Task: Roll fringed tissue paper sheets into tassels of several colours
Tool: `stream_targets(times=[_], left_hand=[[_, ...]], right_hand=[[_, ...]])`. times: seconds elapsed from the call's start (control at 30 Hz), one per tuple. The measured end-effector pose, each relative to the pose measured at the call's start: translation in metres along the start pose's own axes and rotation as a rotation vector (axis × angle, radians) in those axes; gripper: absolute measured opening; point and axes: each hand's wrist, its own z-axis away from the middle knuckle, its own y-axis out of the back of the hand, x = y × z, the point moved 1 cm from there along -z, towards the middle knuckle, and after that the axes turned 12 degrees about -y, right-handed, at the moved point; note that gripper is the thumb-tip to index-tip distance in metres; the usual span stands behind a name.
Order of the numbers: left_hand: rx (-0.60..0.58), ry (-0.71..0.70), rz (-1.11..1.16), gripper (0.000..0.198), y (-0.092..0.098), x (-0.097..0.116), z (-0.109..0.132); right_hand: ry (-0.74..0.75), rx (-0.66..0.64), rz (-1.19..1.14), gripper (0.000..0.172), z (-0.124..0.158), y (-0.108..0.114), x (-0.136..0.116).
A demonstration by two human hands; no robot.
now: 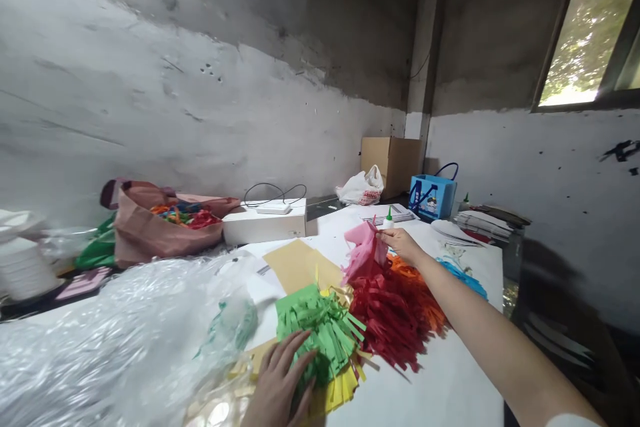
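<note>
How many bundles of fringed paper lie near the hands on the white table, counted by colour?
Pink bundle, in the right hand: 1
Red bundle: 1
Orange bundle: 1
Green bundle, under the left hand: 1
Yellow bundle: 1
Blue bundle: 1
Total: 6

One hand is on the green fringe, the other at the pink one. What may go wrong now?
1. The right hand pinches the pink fringe near the glue bottle; lifting it might tip the bottle.
2. The left hand presses on the green fringe, so its thin strips might crease or tear.
</note>
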Motion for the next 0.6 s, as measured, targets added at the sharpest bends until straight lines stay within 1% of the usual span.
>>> stream_targets(times=[0.07, 0.1, 0.13, 0.23, 0.3, 0.37, 0.43, 0.5, 0.57, 0.6], left_hand=[[0.165, 0.188, 0.242, 0.025, 0.007, 0.011, -0.024], [0.250, 0.311, 0.405, 0.026, 0.008, 0.017, -0.040], [0.278, 0.363, 0.484, 0.033, 0.007, 0.023, -0.057], [0.332, 0.458, 0.608, 0.051, -0.002, 0.038, -0.102], [0.392, 0.527, 0.664, 0.058, -0.009, 0.040, -0.117], [0.478, 0.590, 0.680, 0.063, -0.010, 0.035, -0.122], [0.579, 0.627, 0.661, 0.062, 0.000, 0.025, -0.121], [0.675, 0.627, 0.630, 0.058, 0.019, 0.014, -0.122], [0.762, 0.596, 0.597, 0.052, 0.045, 0.005, -0.125], [0.801, 0.576, 0.581, 0.049, 0.060, 0.002, -0.128]], right_hand=[[0.055, -0.050, 0.052, 0.033, 0.016, -0.011, -0.005], [0.086, -0.071, 0.077, 0.032, 0.025, -0.020, -0.007], [0.122, -0.090, 0.102, 0.031, 0.036, -0.031, -0.010], [0.246, -0.142, 0.197, 0.025, 0.072, -0.066, -0.021], [0.313, -0.167, 0.285, 0.026, 0.096, -0.084, -0.027], [0.331, -0.142, 0.374, 0.039, 0.115, -0.092, -0.026], [0.294, -0.076, 0.458, 0.057, 0.128, -0.093, -0.017], [0.222, -0.008, 0.537, 0.071, 0.135, -0.092, 0.001], [0.144, 0.035, 0.608, 0.077, 0.136, -0.093, 0.024], [0.112, 0.050, 0.637, 0.076, 0.135, -0.094, 0.035]])
